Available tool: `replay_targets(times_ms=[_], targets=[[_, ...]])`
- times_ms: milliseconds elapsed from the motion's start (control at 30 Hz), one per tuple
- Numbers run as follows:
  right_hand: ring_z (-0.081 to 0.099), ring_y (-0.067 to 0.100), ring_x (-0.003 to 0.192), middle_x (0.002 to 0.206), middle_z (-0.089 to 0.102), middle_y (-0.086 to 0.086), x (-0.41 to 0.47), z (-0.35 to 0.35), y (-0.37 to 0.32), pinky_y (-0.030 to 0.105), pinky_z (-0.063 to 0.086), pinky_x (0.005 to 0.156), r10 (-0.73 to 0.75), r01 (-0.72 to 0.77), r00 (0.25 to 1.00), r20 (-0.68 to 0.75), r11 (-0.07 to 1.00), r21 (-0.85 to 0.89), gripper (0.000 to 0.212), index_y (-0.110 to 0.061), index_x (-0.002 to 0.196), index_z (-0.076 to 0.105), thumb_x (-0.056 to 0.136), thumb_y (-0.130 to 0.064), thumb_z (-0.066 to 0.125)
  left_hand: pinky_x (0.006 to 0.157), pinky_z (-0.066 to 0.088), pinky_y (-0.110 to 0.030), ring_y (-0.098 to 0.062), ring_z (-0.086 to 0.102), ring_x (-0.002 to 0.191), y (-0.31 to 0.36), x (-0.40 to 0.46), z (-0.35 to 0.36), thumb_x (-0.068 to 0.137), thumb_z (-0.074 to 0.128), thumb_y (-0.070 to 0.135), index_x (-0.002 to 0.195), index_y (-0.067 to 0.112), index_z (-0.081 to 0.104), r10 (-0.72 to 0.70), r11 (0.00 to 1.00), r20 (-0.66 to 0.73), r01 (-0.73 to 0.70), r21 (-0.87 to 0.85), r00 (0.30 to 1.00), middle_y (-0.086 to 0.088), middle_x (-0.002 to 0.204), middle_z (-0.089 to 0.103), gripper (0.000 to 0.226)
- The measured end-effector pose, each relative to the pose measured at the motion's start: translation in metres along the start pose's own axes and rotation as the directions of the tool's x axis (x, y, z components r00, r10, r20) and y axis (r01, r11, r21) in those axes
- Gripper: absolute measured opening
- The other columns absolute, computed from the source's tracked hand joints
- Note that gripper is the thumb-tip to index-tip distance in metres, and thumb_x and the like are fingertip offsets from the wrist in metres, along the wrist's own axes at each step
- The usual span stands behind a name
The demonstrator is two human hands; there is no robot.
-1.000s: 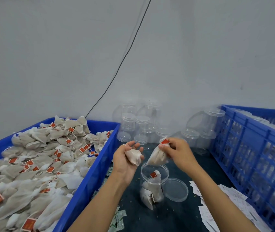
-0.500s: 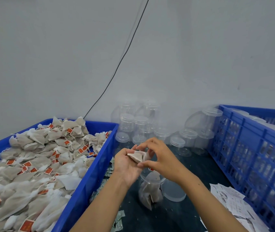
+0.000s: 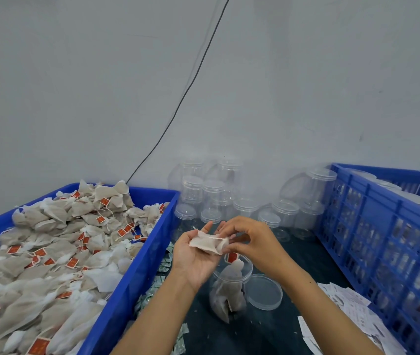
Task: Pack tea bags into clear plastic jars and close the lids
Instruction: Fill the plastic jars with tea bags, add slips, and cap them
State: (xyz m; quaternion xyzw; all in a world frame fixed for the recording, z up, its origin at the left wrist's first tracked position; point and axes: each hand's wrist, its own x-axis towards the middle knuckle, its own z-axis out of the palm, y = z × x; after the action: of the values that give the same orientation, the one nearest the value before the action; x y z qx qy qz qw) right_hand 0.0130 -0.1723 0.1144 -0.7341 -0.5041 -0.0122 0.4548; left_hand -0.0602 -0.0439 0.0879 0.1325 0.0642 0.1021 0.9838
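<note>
Tea bag [image 3: 207, 244] lying on the upturned left hand [image 3: 195, 257], fingers relaxed; right hand [image 3: 251, 239] pinches its end. Directly below stands the open jar [image 3: 230, 285], part-filled, lid [image 3: 264, 292] beside it on the tabletop [image 3: 268, 331].

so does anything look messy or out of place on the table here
Yes. Small green sachets lie scattered on the dark table beside the blue tea-bag crate, and loose paper slips are strewn at the right. The open jar and its lid look orderly.
</note>
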Motion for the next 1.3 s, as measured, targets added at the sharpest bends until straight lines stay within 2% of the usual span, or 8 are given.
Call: replay_targets(times_ms=[100, 267, 400, 533, 700, 867, 1167, 1300], targets=[[0.062, 0.002, 0.078, 0.081, 0.067, -0.011, 0.003, -0.003, 0.000, 0.015, 0.050, 0.071, -0.027, 0.023, 0.998, -0.064, 0.998, -0.063, 0.014, -0.013, 0.076, 0.072, 0.073, 0.001, 0.077, 0.075, 0.053, -0.055, -0.044, 0.055, 0.113, -0.001, -0.002, 0.003, 0.092, 0.036, 0.013, 0.117, -0.001, 0.053, 0.000, 1.000, -0.002, 0.000, 0.018, 1.000, -0.032, 0.134, 0.050, 0.032], [0.054, -0.002, 0.056, 0.060, 0.064, -0.013, 0.009, -0.008, 0.001, 0.011, 0.041, 0.055, 0.095, -0.076, 0.966, -0.239, 0.993, 0.088, 0.013, -0.015, 0.070, 0.070, 0.079, -0.006, 0.074, 0.088, 0.052, -0.054, -0.043, 0.059, 0.102, -0.001, -0.003, 0.005, 0.095, 0.037, 0.008, 0.117, -0.001, 0.051, 0.074, 0.967, -0.039, -0.062, 0.247, 0.997, -0.031, 0.115, 0.058, 0.027], [0.051, 0.002, 0.048, 0.055, 0.061, -0.011, 0.012, -0.017, 0.000, 0.020, 0.045, 0.050, 0.127, -0.107, 0.943, -0.309, 0.991, 0.078, 0.021, -0.018, 0.066, 0.066, 0.081, -0.006, 0.073, 0.081, 0.050, -0.036, -0.027, 0.059, 0.095, -0.004, 0.003, 0.002, 0.095, 0.039, 0.000, 0.113, 0.000, 0.055, 0.311, 0.763, -0.031, -0.230, 0.604, 0.950, -0.018, 0.108, 0.062, 0.025], [0.054, 0.001, 0.054, 0.062, 0.063, -0.009, 0.012, -0.018, 0.005, 0.025, 0.051, 0.062, 0.155, -0.181, 0.974, -0.165, 0.972, -0.152, 0.013, -0.016, 0.071, 0.068, 0.081, -0.010, 0.073, 0.093, 0.051, -0.035, -0.026, 0.062, 0.106, -0.003, 0.002, 0.000, 0.096, 0.037, -0.007, 0.108, 0.001, 0.057, 0.414, 0.689, 0.020, -0.327, 0.647, 0.910, -0.015, 0.111, 0.064, 0.025], [0.063, 0.016, 0.087, 0.091, 0.070, 0.000, 0.014, 0.001, 0.013, 0.029, 0.049, 0.081, 0.168, -0.087, 0.981, 0.100, 0.833, -0.546, 0.006, -0.015, 0.089, 0.071, 0.085, -0.018, 0.068, 0.081, 0.054, -0.025, -0.017, 0.063, 0.096, -0.006, 0.003, -0.008, 0.092, 0.035, -0.013, 0.094, 0.004, 0.060, 0.550, 0.580, 0.014, -0.394, 0.713, 0.835, -0.010, 0.102, 0.063, 0.030], [0.064, 0.030, 0.086, 0.093, 0.070, 0.012, 0.021, 0.026, 0.013, 0.034, 0.050, 0.077, 0.319, 0.073, 0.867, 0.384, 0.679, -0.731, 0.019, -0.014, 0.089, 0.074, 0.079, -0.005, 0.061, 0.079, 0.052, -0.023, -0.012, 0.061, 0.091, -0.001, 0.003, -0.018, 0.093, 0.037, -0.012, 0.095, 0.006, 0.060, 0.657, 0.510, -0.041, -0.404, 0.759, 0.753, -0.005, 0.098, 0.062, 0.029], [0.052, 0.028, 0.076, 0.087, 0.058, 0.011, 0.022, 0.026, 0.008, 0.032, 0.041, 0.065, 0.426, 0.058, 0.786, 0.448, 0.670, -0.740, 0.020, -0.008, 0.096, 0.069, 0.085, -0.002, 0.053, 0.073, 0.050, -0.026, -0.017, 0.058, 0.086, 0.007, 0.006, -0.058, 0.092, 0.038, -0.010, 0.088, 0.008, 0.060, 0.611, 0.621, -0.270, -0.238, 0.747, 0.744, -0.007, 0.091, 0.060, 0.029], [0.061, 0.027, 0.099, 0.108, 0.066, 0.007, 0.015, 0.019, 0.004, 0.036, 0.048, 0.082, 0.342, -0.061, 0.907, 0.246, 0.683, -0.727, 0.022, -0.016, 0.107, 0.068, 0.092, -0.013, 0.052, 0.072, 0.050, -0.027, -0.017, 0.059, 0.084, 0.012, 0.008, -0.076, 0.093, 0.036, -0.010, 0.087, 0.008, 0.060, 0.583, 0.649, -0.338, -0.172, 0.741, 0.739, -0.007, 0.090, 0.061, 0.030]])
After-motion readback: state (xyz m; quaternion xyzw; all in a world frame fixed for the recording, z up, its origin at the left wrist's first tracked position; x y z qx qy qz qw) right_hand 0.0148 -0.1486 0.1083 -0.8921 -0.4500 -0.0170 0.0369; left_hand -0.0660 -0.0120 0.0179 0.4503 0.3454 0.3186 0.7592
